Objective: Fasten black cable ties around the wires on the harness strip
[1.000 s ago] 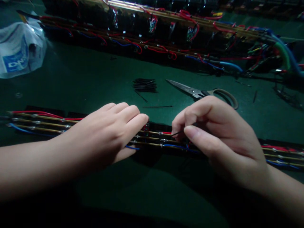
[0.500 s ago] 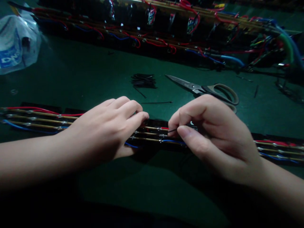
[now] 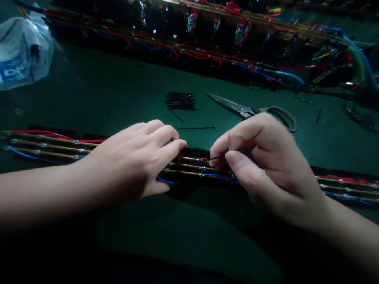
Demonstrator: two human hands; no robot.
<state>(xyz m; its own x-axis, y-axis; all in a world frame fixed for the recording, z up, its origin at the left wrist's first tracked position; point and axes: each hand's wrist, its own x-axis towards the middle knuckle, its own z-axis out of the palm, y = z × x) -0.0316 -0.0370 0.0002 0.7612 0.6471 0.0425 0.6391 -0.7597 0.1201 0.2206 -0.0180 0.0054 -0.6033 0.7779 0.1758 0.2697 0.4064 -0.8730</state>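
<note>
A long wired assembly [image 3: 191,172] with parallel brass-coloured rods on a dark base lies across the green table. My left hand [image 3: 139,157] is laid over it, fingers curled on the far side and thumb at the near edge, gripping it. Between the thumb and forefinger of my right hand [image 3: 263,165] is a thin black cable tie [image 3: 217,157]. Its end points left, close to the upper rod beside a short red wire. A blue wire [image 3: 219,176] runs along the lower rod. My right palm hides part of the assembly.
A pile of black cable ties [image 3: 180,101] lies beyond my hands, with one loose cable tie [image 3: 197,127] nearer. Scissors [image 3: 237,107] rest behind my right hand. A larger wired assembly [image 3: 189,53] spans the back. A clear plastic bag [image 3: 26,55] sits at the far left.
My right hand has tilted slightly, and the cable tie's end has risen from the middle rod to the upper rod by the red wire. My left hand stays in place.
</note>
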